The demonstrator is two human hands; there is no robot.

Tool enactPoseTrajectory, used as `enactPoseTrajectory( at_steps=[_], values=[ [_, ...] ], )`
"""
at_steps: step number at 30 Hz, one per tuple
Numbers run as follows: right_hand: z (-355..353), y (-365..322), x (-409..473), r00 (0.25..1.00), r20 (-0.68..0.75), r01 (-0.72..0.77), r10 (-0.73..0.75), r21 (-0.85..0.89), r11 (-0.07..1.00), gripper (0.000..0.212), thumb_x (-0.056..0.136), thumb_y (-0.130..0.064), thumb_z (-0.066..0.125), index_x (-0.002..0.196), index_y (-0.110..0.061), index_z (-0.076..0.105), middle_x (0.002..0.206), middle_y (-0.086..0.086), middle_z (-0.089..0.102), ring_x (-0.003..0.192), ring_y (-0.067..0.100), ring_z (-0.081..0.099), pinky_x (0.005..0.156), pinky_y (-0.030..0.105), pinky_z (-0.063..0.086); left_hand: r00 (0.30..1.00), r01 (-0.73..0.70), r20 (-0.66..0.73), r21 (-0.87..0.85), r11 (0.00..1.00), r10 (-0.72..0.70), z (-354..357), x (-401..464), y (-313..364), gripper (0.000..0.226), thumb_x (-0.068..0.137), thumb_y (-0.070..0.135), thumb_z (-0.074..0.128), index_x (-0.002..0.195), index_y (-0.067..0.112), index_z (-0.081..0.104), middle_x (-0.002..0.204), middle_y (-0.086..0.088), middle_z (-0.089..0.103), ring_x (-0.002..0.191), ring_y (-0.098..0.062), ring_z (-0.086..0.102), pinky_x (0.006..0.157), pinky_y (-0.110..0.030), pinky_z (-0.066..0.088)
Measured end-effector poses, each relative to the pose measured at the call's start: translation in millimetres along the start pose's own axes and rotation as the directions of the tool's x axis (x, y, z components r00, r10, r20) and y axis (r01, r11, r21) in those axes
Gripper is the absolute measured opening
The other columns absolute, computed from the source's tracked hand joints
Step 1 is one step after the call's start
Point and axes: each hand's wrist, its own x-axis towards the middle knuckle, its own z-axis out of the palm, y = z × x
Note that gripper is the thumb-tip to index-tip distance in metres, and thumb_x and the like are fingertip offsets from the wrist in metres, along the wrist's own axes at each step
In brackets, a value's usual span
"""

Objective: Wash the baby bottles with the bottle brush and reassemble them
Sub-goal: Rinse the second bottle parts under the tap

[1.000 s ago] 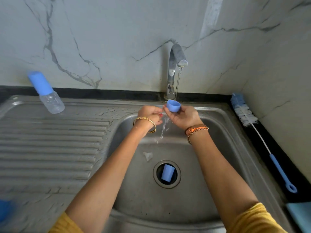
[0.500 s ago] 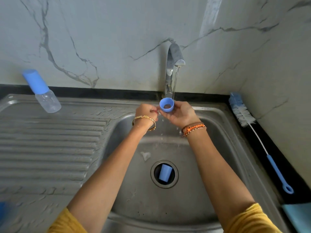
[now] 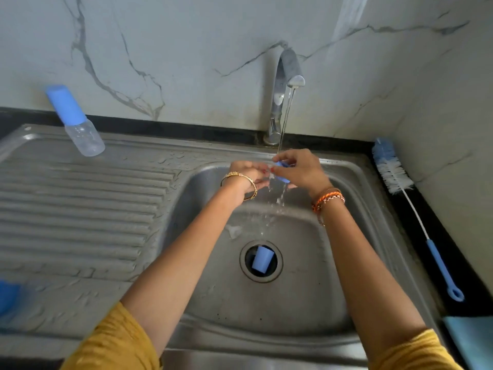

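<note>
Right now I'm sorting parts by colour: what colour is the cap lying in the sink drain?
Light blue; the cap shows clearly in the head view.

Wet brushed-steel sink (image 3: 314,297), glossy chrome tap (image 3: 282,84), veined marble wall (image 3: 186,49).

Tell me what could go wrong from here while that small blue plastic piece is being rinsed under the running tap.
1. The small blue plastic piece is only pinched by wet fingertips of the right hand and left hand; it could slip into the steel sink basin.
2. A blue plastic cap already sits in the open drain hole; it may wedge there or slow drainage while the tap runs.
</note>
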Motion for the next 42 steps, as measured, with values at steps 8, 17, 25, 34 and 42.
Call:
enactPoseTrajectory(
  at_steps=[8, 17, 25, 34, 42],
  values=[
    [11, 19, -39, 0.996, -0.085, 0.082, -0.036, 0.646, 0.759, 0.032, 0.08, 0.008, 0.06, 0.099, -0.018, 0.06, 0.09, -0.003, 0.063, 0.079, 0.01, 0.061, 0.068, 0.022, 0.055, 0.991, -0.105, -0.06, 0.169, 0.98, 0.117, -25, -31, -34, 0.025, 0.088, -0.007, 0.052, 0.11, 0.0, 0.064, 0.074, -0.002, 0.058, 0.061, -0.013, 0.054, 0.049, -0.01, 0.048],
    [71, 60, -77, 0.987, 0.057, -0.138, 0.153, -0.211, 0.968, 0.046, 0.069, -0.021, 0.079, 0.113, -0.014, 0.066, 0.113, 0.006, 0.065, 0.108, 0.022, 0.059, 0.089, 0.026, 0.043, 0.979, -0.085, -0.135, 0.413, 0.907, 0.154, -72, -56, -71, 0.024, 0.089, -0.001, 0.055, 0.11, 0.001, 0.065, 0.053, 0.011, 0.056, 0.031, 0.006, 0.046, 0.044, -0.008, 0.042],
    [95, -73, -72, 0.981, -0.06, 0.189, -0.185, 0.056, 0.98, 0.053, 0.062, -0.013, 0.084, 0.111, -0.011, 0.066, 0.1, 0.0, 0.066, 0.086, 0.009, 0.058, 0.076, 0.013, 0.045, 0.965, -0.2, -0.135, 0.179, 0.963, 0.225, -144, -88, -5, 0.021, 0.094, 0.019, 0.052, 0.075, 0.013, 0.057, 0.073, -0.002, 0.057, 0.062, -0.01, 0.052, 0.048, -0.01, 0.047],
    [223, -215, -66, 0.896, 0.147, 0.405, -0.42, 0.121, 0.906, 0.049, 0.055, -0.018, 0.088, 0.1, -0.01, 0.069, 0.093, 0.004, 0.069, 0.079, 0.011, 0.061, 0.082, 0.026, 0.051, 0.888, -0.265, -0.228, 0.457, 0.849, 0.4, -324, -134, 56, 0.021, 0.082, 0.003, 0.066, 0.102, -0.002, 0.066, 0.056, 0.005, 0.063, 0.043, 0.002, 0.057, 0.056, -0.011, 0.052],
    [332, -276, -65, 0.763, 0.482, 0.502, -0.431, -0.021, 0.865, 0.058, 0.062, -0.019, 0.085, 0.115, -0.011, 0.064, 0.109, 0.005, 0.067, 0.096, 0.018, 0.061, 0.088, 0.027, 0.046, 0.851, -0.09, -0.29, 0.742, 0.665, 0.439, -433, -162, 55, 0.016, 0.086, 0.004, 0.061, 0.099, 0.004, 0.071, 0.088, -0.01, 0.069, 0.067, -0.015, 0.062, 0.083, -0.031, 0.054]
  ],
)
